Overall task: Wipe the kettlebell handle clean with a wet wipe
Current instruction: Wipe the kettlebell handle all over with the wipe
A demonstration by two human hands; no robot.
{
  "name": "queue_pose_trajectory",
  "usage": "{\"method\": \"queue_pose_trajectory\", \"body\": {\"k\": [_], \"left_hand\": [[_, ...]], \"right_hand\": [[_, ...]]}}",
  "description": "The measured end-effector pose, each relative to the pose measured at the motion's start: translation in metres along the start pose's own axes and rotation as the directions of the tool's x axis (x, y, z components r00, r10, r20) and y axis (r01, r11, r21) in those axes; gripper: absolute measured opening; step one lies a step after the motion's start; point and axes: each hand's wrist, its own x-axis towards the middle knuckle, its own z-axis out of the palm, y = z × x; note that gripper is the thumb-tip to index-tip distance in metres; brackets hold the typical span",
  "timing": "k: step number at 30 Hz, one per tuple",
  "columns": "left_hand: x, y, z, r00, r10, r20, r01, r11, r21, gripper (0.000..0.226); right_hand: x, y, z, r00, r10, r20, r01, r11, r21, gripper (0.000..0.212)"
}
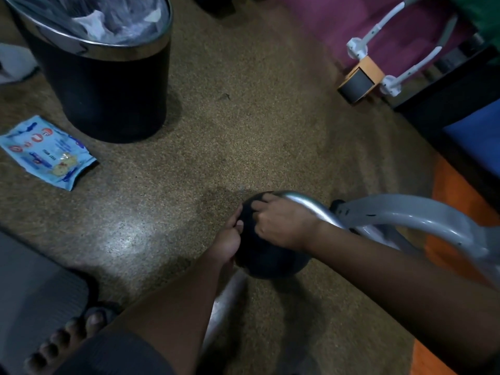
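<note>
Slipping is the main risk: the kettlebell (267, 255), at five o'clock on the floor (243, 125), could roll onto the bare toes (81, 328) at seven o'clock if the curled hands lose it. The left hand (230, 239) and right hand (281, 223) both press its dark body; no wipe shows, and its handle cannot be picked out. Grey tube frame (422, 215) crowds three o'clock. A black bin (108, 85) stands at eleven, with the wipes packet (48, 152) at nine, well apart.
</note>
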Motion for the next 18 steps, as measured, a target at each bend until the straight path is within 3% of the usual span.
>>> {"method": "queue_pose_trajectory", "body": {"k": [5, 7, 9, 11, 13, 16, 18], "left_hand": [[0.000, 0.000, -0.006, 0.998, -0.058, -0.035, 0.056, 0.997, -0.061, 0.045], [-0.001, 0.001, -0.007, 0.995, -0.083, -0.048, 0.079, 0.994, -0.079, 0.044], [0.000, -0.001, -0.006, 0.995, -0.083, -0.060, 0.078, 0.994, -0.078, 0.043], [0.001, -0.003, -0.003, 0.996, -0.061, -0.066, 0.055, 0.995, -0.086, 0.042], [-0.001, -0.004, 0.004, 0.990, -0.015, -0.140, 0.004, 0.997, -0.079, 0.036], [-0.008, 0.007, 0.010, 0.930, 0.117, -0.348, -0.140, 0.989, -0.043, 0.034], [-0.018, 0.023, 0.011, 0.915, 0.197, -0.353, -0.240, 0.967, -0.083, 0.028]], "right_hand": [[0.007, 0.007, -0.001, 0.990, 0.118, -0.074, -0.101, 0.974, 0.202, 0.038], [0.000, 0.007, -0.002, 0.984, 0.138, -0.113, -0.117, 0.978, 0.170, 0.039], [-0.001, 0.004, -0.003, 0.992, 0.114, -0.063, -0.108, 0.990, 0.095, 0.032], [0.007, 0.002, -0.005, 0.987, 0.157, -0.027, -0.148, 0.965, 0.215, 0.029], [0.016, 0.007, -0.009, 0.957, 0.288, -0.020, -0.269, 0.914, 0.304, 0.028], [0.016, 0.019, -0.010, 0.905, 0.424, 0.000, -0.378, 0.807, 0.453, 0.024], [0.009, 0.023, -0.008, 0.886, 0.464, 0.012, -0.379, 0.708, 0.596, 0.016]]}}
